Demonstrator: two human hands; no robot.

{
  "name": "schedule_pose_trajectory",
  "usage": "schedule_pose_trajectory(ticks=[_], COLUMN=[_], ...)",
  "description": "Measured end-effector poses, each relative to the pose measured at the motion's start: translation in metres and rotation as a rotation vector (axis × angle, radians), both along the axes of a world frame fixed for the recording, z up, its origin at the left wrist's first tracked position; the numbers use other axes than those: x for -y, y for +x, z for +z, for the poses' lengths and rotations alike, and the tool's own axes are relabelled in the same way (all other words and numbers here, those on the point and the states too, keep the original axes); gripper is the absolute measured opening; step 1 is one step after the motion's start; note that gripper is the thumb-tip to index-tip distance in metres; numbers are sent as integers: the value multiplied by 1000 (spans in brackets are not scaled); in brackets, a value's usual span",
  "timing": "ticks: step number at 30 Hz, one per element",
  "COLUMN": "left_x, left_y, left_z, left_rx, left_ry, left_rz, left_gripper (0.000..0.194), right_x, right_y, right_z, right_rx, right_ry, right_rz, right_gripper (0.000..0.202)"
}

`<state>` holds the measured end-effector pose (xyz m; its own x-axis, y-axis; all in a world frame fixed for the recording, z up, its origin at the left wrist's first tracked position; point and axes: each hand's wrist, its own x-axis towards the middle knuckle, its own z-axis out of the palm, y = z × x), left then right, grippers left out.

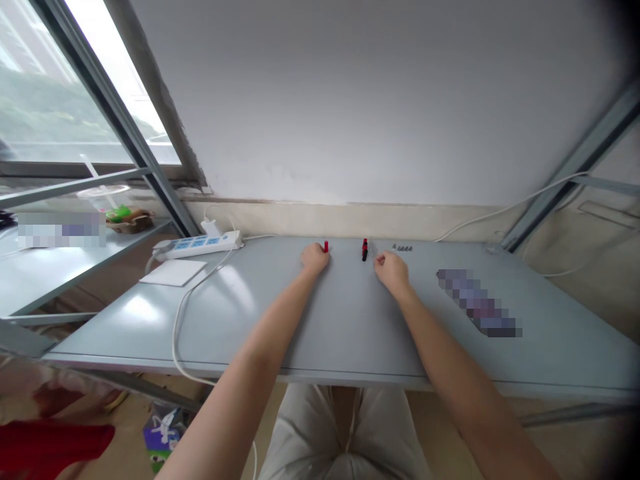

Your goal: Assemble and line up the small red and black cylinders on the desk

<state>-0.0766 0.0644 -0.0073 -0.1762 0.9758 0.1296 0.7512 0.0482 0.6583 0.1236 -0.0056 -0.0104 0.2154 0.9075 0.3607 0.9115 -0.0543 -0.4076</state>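
Beige trousers (300, 427) are showing nearest, below the grey desk (345, 320). Toward the desk's far edge, the left hand (315, 259) is pinching a small red cylinder (326, 247). To its right, small red and black pieces (365, 249) are sitting near the right hand (392, 269), which is curling inward; whether it is gripping anything, I cannot tell. Small grey pieces (402, 249) are lying farther right; a power strip (205, 245) is resting far left.
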Motion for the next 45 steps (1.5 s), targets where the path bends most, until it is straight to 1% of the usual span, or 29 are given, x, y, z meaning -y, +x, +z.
schedule_pose_trajectory(ticks=[5, 7, 9, 11, 12, 14, 16, 17, 19, 23, 28, 31, 34, 36, 38, 42, 45], left_x=[4, 11, 21, 32, 38, 47, 53, 55, 56, 52, 45, 42, 41, 40, 41, 44, 46], left_y=[1, 3, 7, 13, 17, 26, 36, 40, 47, 55, 57, 55, 49, 43, 35, 22, 17], left_z=[3, 6, 9, 13, 14, 16, 14, 13, 8, 0, 2, 5, 7, 7, 4, -7, -13], left_rx=[-5, -24, -104, -177, -216, -288, -334, -342, -358, -359, -247, -142, 23, 130, 202, 250, 270], left_ry=[-17, 51, 203, 331, 378, 404, 400, 393, 367, 331, 317, 280, 221, 199, 197, 217, 251], left_rz=[-7, 12, 14, -73, -158, -363, -518, -559, -594, -591, -481, -411, -365, -341, -309, -255, -271], left_gripper=[12, 21, 33, 39, 41, 43, 47, 51, 54, 47, 24, 14, 6, 5, 9, 13, 12], right_x=[-2, -2, -3, -5, -6, -8, -10, -10, -11, -10, -11, -12, -13, -14, -14, -11, -4], right_y=[0, -1, -2, -2, -2, -2, -2, -1, -1, -2, -3, -3, -2, -2, -3, -6, -10], right_z=[-7, -9, -11, -12, -12, -14, -15, -16, -16, -14, -13, -15, -17, -18, -17, -11, -4], right_rx=[46, 47, 45, 41, 38, 32, 27, 25, 17, -5, -16, -14, -9, -12, -20, -2, 50], right_ry=[11, 17, 19, 12, 9, 10, 24, 30, 31, -1, -11, 4, 34, 46, 38, 15, 10], right_rz=[-38, -49, -54, -58, -60, -62, -63, -63, -63, -64, -60, -68, -59, -58, -65, -56, -9], right_gripper=[19, 21, 21, 23, 24, 25, 24, 24, 24, 25, 25, 25, 23, 22, 21, 19, 18])
